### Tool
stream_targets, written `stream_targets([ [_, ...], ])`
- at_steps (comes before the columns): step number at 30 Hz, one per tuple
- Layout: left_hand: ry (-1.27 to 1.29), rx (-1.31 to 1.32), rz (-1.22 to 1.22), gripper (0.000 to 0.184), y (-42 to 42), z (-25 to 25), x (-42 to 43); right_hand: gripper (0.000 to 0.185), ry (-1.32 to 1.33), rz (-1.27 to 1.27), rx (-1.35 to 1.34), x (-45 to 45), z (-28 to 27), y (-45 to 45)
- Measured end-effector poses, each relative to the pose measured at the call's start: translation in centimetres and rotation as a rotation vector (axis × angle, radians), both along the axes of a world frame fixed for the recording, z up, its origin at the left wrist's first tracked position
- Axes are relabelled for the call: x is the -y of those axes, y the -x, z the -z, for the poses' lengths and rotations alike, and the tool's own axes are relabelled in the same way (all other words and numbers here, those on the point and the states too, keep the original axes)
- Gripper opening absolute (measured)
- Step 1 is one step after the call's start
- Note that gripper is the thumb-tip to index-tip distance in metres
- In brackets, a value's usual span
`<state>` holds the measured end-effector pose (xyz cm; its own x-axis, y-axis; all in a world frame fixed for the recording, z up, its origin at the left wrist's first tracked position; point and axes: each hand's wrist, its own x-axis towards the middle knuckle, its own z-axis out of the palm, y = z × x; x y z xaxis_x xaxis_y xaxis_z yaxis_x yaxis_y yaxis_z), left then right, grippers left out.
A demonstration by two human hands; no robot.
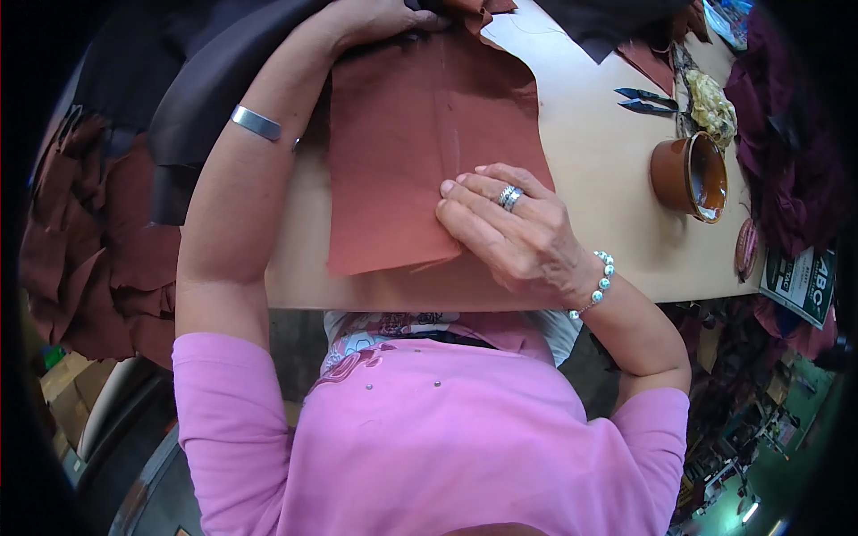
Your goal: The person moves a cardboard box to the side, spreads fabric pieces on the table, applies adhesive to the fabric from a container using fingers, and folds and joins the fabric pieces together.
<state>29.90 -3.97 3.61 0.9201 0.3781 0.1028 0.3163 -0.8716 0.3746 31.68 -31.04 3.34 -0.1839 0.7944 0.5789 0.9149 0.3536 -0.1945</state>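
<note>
A rust-brown cloth piece lies on the tan tabletop, with a seam or fold line and a faint pale mark running down its middle. My right hand rests palm down on its lower right part, fingers side by side along that line; the thumb is hidden. That hand also covers the cloth's lower right corner. At the cloth's far end is my left hand, cut off by the top of the view, so its grip is unclear. A bunched bit of the same brown cloth sits beside it.
Thread snips lie at the right near a brown pot and a crumpled yellowish bundle. Dark cloth drapes at the left, with stacked brown pieces hanging below. Maroon cloth hangs at the right edge.
</note>
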Motion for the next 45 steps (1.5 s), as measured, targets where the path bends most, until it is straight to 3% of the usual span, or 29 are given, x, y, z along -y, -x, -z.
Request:
stream_targets([
  [5,0.04,0.069,0.05,0.052,0.5,0.7,0.1,0.023,0.065,-0.024,-0.035,0.2,0.0,-0.1],
  [8,0.358,-0.002,0.088,0.059,1.5,-0.9,0.0,0.026,0.093,-0.007,-0.085,0.3,-0.1,-0.1],
  [9,0.36,-0.061,0.102,0.067,1.8,-1.7,0.3,0.026,0.098,0.0,-0.096,0.3,-0.1,0.0],
  [11,-0.001,-0.072,0.159,0.07,2.1,-0.1,-0.1,0.025,0.089,0.005,-0.089,0.4,0.0,0.0],
  [13,-0.023,0.05,0.257,0.068,2.0,0.5,-0.3,0.025,0.077,0.007,-0.069,0.4,0.1,0.0],
  [16,0.116,0.021,0.226,0.062,1.7,0.0,-0.3,0.025,0.066,0.01,-0.015,0.5,0.0,0.2],
  [25,0.009,0.061,0.097,0.045,1.4,0.3,1.3,0.025,0.07,0.009,0.071,0.7,-0.2,0.9],
  [34,0.028,0.234,0.173,0.035,1.3,2.1,1.2,0.025,0.03,-0.028,0.074,0.8,0.5,1.0],
  [45,0.14,0.226,0.204,0.044,2.3,2.1,0.7,0.028,0.15,0.007,0.113,2.8,0.0,2.1],
])
